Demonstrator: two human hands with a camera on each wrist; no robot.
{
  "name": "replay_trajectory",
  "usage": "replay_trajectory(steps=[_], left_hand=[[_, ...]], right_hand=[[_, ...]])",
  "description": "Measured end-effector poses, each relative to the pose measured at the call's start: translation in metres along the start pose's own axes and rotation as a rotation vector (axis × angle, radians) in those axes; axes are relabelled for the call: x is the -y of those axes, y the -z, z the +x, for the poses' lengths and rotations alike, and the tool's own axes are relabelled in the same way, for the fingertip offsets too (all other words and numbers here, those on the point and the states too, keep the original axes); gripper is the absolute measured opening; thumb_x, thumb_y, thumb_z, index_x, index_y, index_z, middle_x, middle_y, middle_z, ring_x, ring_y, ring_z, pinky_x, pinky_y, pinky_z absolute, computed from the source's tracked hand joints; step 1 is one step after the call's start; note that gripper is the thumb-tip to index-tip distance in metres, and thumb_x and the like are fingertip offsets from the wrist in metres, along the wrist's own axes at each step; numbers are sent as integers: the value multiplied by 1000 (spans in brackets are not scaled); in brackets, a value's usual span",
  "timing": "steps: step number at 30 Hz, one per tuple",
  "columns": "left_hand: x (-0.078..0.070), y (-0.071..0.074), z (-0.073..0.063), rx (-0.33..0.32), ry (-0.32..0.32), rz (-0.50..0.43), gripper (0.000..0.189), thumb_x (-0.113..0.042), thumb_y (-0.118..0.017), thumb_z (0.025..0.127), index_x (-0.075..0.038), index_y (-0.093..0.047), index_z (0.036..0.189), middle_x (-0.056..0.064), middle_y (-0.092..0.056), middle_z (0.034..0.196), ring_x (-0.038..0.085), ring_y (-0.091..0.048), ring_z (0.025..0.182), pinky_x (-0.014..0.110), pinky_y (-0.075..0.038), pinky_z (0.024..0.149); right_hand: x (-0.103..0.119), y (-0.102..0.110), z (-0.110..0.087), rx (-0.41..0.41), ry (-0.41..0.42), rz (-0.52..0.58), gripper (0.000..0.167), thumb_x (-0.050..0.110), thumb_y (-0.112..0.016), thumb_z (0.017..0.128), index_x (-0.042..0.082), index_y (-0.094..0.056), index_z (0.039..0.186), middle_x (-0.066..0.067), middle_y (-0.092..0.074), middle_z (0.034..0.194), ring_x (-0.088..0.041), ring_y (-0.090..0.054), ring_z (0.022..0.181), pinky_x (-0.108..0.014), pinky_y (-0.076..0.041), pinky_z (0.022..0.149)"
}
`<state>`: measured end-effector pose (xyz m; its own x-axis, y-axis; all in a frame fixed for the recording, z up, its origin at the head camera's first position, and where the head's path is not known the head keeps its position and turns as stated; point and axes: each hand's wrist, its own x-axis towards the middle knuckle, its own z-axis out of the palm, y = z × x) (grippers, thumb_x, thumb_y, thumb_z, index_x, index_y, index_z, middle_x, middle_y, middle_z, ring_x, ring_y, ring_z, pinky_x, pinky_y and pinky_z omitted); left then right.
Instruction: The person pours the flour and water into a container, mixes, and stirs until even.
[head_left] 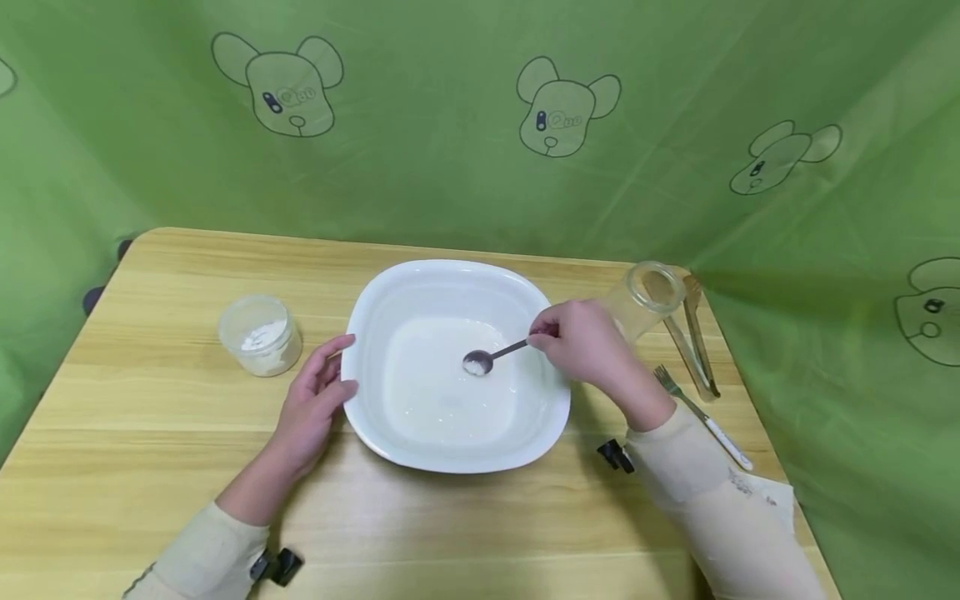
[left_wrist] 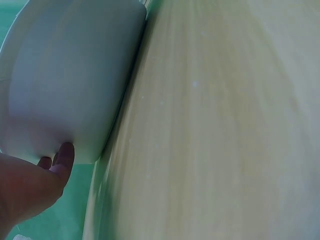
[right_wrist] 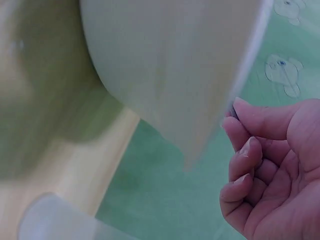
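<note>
A white rounded basin (head_left: 457, 457) stands mid-table, with what looks like liquid glinting inside. My left hand (head_left: 311, 408) holds the basin's left side, thumb and index finger at its rim; in the left wrist view its fingers touch the outer wall. Between thumb and index finger, my right hand (head_left: 581, 342) pinches the handle of a small dark metal spoon (head_left: 491, 359). The spoon's bowl, carrying white powder, is over the basin. In the right wrist view the other fingers of the right hand (right_wrist: 272, 165) are curled and most of the spoon is hidden.
Left of the basin sits a clear tub (head_left: 262, 337) with white powder. On the right are a glass jar (head_left: 645, 300), tongs (head_left: 693, 350), a fork (head_left: 701, 417) and a white paper (head_left: 776, 497). A green curtain (head_left: 450, 125) hangs behind the wooden table (head_left: 420, 533).
</note>
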<state>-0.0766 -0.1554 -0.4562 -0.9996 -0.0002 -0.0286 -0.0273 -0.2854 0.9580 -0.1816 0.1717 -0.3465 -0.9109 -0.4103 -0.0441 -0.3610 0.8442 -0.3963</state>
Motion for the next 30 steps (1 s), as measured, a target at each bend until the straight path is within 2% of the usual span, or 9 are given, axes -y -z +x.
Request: replay_trajectory(steps=[5,10,12,16,18,24,26,30], left_hand=[[0,0,0,-4,2,-2,59,11,-49,90,-2,-40,147,25,-47,143,30,-54,122,33,-55,91],[-1,0,-1,-2,-4,-2,58,10,-50,91,-1,-40,147,28,-46,142,30,-54,121,32,-55,91],[-2,0,-1,-4,-5,-1,58,10,-50,91,-1,-41,147,28,-47,142,29,-55,120,32,-55,90],[-1,0,-1,-9,1,1,58,10,-49,91,-1,-41,147,28,-48,141,28,-56,119,32,-56,89],[-1,0,-1,-8,2,-2,58,10,-49,90,-1,-40,147,27,-48,141,29,-55,120,32,-55,90],[1,0,0,-2,-5,-11,59,10,-50,90,-1,-40,147,26,-47,142,31,-52,123,32,-54,93],[1,0,0,-2,-8,-14,59,11,-50,90,0,-40,147,26,-47,143,30,-52,123,32,-53,93],[2,0,1,0,-14,-17,59,10,-50,90,0,-40,147,26,-47,143,29,-52,124,32,-53,94]], right_hand=[[5,-12,1,71,16,14,6,15,-74,89,11,-78,85,6,-64,68,-15,-56,63,-33,-49,61],[8,-14,3,-25,-55,-50,7,14,-73,88,12,-77,83,5,-63,66,-19,-56,62,-35,-47,60],[9,-16,5,-33,-61,-50,8,14,-72,89,12,-77,83,5,-63,66,-19,-55,62,-35,-46,60],[12,-19,5,91,-10,24,8,15,-72,89,11,-77,85,5,-64,69,-16,-56,63,-32,-49,60],[13,-18,4,122,-9,43,7,15,-73,89,11,-77,85,5,-64,70,-15,-56,62,-32,-50,59],[7,-14,5,-36,-95,-40,8,13,-71,89,10,-77,84,3,-64,67,-20,-56,62,-35,-47,59],[6,-15,5,-12,-74,-19,9,13,-70,90,10,-77,86,3,-64,68,-20,-56,63,-35,-48,59],[8,-16,2,118,2,60,6,13,-73,89,10,-77,86,5,-64,69,-16,-56,63,-32,-50,59]])
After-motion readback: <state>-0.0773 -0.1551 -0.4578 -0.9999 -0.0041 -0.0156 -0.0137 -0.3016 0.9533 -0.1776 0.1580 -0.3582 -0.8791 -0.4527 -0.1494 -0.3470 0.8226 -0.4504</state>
